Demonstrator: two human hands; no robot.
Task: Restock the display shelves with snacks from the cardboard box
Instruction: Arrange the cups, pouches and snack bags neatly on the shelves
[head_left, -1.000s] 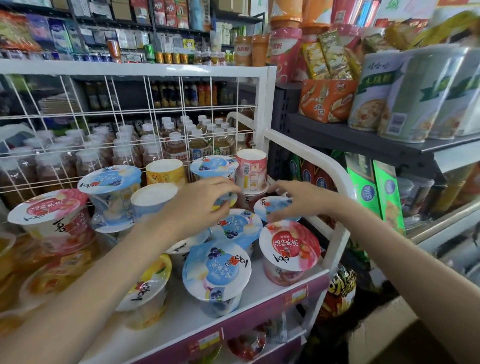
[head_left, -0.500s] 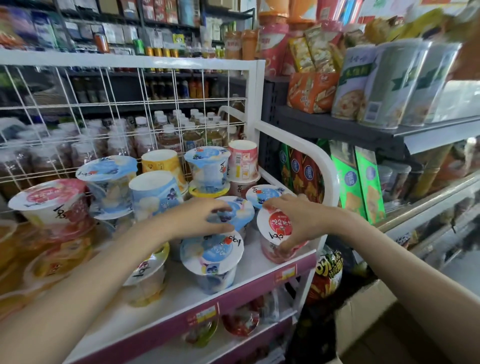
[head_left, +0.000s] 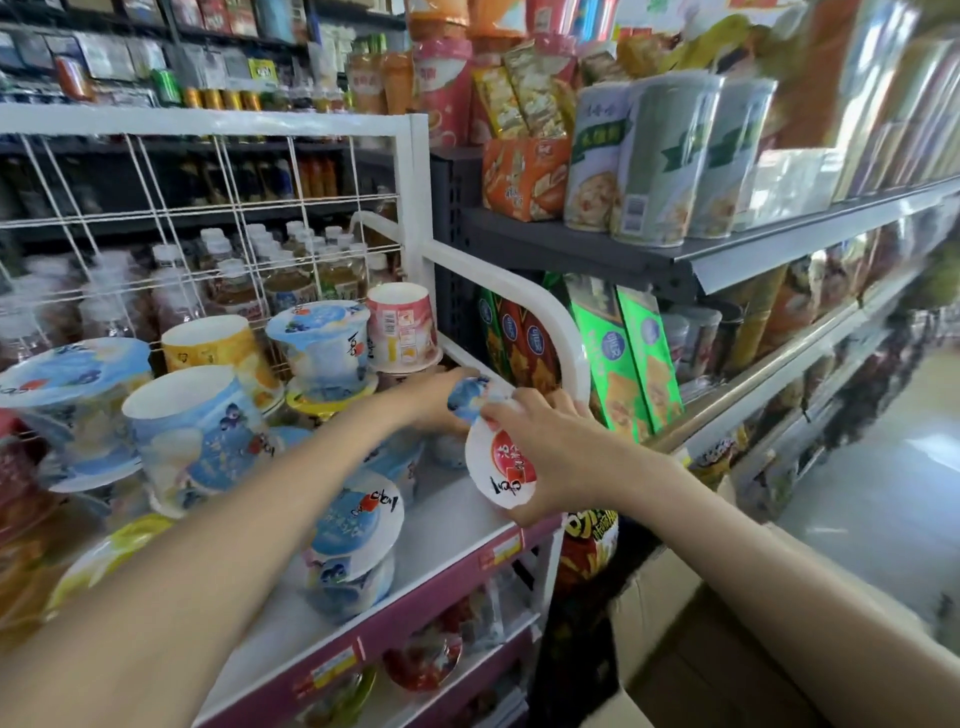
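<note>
Stacking fills the shelf to the left of both hands: a blueberry cup (head_left: 78, 410) with a blue lid sits high on other cups, and an upturned blue cup (head_left: 192, 431) and an upturned yellow cup (head_left: 218, 353) stand just beside it, probably doubled up to save shelf room. Nearer the left forearm, a blue-lidded cup (head_left: 358, 519) rests on top of another at the front edge of the white shelf (head_left: 452, 525). The left hand (head_left: 431, 400) reaches forward across these, arm nearly straight, its fingers on a small blue-lidded cup (head_left: 470, 397) just beyond the right hand; how firmly it holds that cup I cannot tell, since the other hand hides part of it. The right hand (head_left: 556, 457) curls round a red-lidded cup (head_left: 501, 467), thumb at the near rim and fingers over the far side, tilting the lid toward the camera at the shelf's right corner, likely to seat it in the gap there. Behind both hands an upturned pink cup (head_left: 400, 322) stands against the white frame (head_left: 550, 322). Below and right of the right forearm lies the cardboard box (head_left: 670, 597), its inside out of view, on the floor beside the rack.
</note>
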